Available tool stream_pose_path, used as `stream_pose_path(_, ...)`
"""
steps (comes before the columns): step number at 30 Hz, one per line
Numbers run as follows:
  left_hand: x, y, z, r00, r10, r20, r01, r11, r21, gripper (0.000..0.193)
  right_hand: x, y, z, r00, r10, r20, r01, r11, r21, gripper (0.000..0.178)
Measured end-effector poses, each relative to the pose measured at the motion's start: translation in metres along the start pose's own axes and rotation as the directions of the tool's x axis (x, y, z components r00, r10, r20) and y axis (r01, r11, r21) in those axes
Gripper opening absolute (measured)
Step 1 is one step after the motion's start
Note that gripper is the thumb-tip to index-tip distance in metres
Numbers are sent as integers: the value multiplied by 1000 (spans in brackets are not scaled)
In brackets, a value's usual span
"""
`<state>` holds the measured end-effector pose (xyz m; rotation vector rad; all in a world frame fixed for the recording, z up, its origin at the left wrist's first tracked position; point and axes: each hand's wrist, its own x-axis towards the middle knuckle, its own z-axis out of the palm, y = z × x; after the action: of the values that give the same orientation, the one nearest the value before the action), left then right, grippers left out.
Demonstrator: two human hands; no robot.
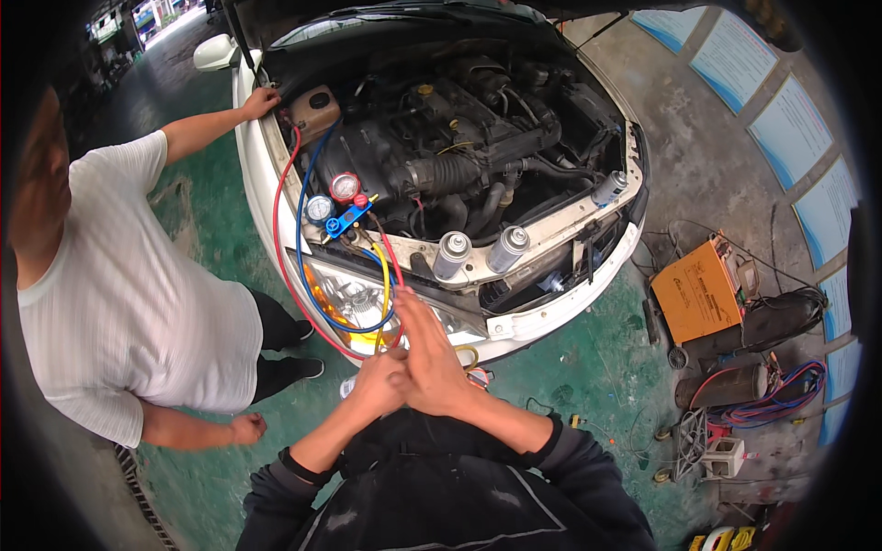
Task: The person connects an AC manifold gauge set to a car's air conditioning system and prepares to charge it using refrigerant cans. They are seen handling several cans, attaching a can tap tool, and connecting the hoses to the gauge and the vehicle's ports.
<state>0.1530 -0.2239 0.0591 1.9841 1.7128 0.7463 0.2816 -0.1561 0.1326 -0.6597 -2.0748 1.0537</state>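
Observation:
My two hands meet in front of the white car's headlight (360, 298). My left hand (378, 384) is curled closed against the heel of my right hand; what its fingers hold, if anything, is hidden. My right hand (432, 358) has its fingers stretched forward, partly over the hoses. Just beyond lies a blue manifold gauge set (350, 221) with a red and a blue dial gauge, on the front corner of the engine bay. Its red hose (279, 211), blue hose (300, 241) and yellow hose (385, 285) hang over the headlight.
Three spray cans (508, 249) stand along the car's front frame. A person (147, 285) in a white shirt stands at left, one hand on the fender (253, 138). An orange box (696, 294), a dark cylinder (730, 387) and coiled hoses (781, 397) occupy the right floor.

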Motion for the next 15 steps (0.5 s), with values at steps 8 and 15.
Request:
stream_pose_path(8, 5, 13, -20, 997, -26, 75, 30, 998, -51, 21, 16, 75, -22, 680, 378, 628, -558, 822, 110, 84)
stream_pose_path(15, -15, 1, -1, 993, -2, -118, -20, 981, -191, 29, 11, -17, 7, 956, -214, 199, 284, 840, -462, 62)
